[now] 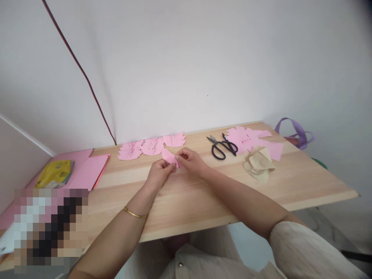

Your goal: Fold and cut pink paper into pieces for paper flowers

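Risk at the fold: the small pink paper [169, 157] looks folded, though it is too small to be sure; if your two pinches pull unevenly, its edges could slip out of line or the crease could skew.
Risk of tearing: thin paper could rip between your fingertips if you tug both ways at once.
Risk to the row: three cut pink pieces [152, 146] lie just beyond your fingers, between ten and twelve o'clock, so a forward nudge could bend their slits.
Pink paper: up between both hands over the table [197, 201], at one o'clock from your left hand and between nine and ten from your right.
Left hand [160, 170]: nearly closed, thumb and fingers pinching the paper's lower edge.
Right hand [190, 162]: drawn in, thumb and forefinger nipping the paper's right side; the other fingers curl, and you cannot tell whether they touch it.
Scissors [215, 143]: near three o'clock from the paper, untouched, blades spread a little.
Pink scraps [241, 139]: past the scissors, between two and three.
Crumpled brown paper [259, 164]: about three, just below the scraps.
Yellow packet [55, 173]: about nine, on larger pink sheets [87, 170].
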`<state>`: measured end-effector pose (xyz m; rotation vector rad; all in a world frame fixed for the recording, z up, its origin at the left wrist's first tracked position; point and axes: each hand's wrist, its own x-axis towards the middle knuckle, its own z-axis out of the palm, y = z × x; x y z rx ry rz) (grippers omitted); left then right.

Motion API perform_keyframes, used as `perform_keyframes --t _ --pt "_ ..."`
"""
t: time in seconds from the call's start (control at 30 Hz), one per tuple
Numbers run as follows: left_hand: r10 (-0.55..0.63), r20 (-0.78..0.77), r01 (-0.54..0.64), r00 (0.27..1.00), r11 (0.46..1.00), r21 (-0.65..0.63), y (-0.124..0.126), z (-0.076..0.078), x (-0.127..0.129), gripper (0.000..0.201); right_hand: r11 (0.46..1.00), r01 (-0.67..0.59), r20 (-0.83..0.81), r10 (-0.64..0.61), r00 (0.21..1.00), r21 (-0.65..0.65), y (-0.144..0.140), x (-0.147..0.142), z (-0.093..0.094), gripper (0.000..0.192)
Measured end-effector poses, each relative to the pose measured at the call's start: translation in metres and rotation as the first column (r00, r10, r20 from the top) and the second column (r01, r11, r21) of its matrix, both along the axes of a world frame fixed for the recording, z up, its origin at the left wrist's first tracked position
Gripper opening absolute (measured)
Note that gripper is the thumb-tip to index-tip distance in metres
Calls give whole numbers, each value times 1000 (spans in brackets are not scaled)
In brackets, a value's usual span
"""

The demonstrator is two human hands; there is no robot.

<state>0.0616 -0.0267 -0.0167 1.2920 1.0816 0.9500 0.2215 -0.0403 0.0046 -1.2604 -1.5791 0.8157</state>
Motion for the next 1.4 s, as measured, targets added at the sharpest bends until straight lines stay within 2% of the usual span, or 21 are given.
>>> perform_keyframes --t 0.13,0.27,0.33,0.53,0.7,0.83,0.93,1.27,1.33,1.4 --pt "25 -63 -23 998 999 29 -1 0 -1 27 1000 -11 -17 11 1000 -4 1 1 -2 14" --pt "-39 -39 41 998 999 32 -4 2 1 27 997 -54 -59 51 997 -54 1 0 0 14" --pt "-47 -32 48 998 999 24 -5 3 2 26 998 -52 -36 51 998 -29 1 0 -1 14" --pt "-16 -61 18 998 999 30 -6 2 2 26 988 -30 194 1 981 151 -3 -2 -6 8" --pt "-40 18 40 999 999 -31 -7 1 5 27 984 -41 334 -19 942 173 -4 1 -3 9" --pt "20 226 4 974 994 -106 -6 7 6 26 983 -52 273 2 962 176 -2 2 -4 11" --pt "30 304 15 952 990 -143 -6 11 6 24 984 -57 217 19 976 167 -1 2 -7 10" --pt "-3 381 70 925 985 -161 -5 14 5 28 993 -38 115 26 993 107 1 3 -4 13" --pt "-10 351 70 936 985 -160 -5 12 4 29 994 -48 107 37 994 94 2 4 -4 12" --pt "11 248 20 969 992 -121 -4 12 2 32 995 -60 119 51 992 78 4 6 -6 13"
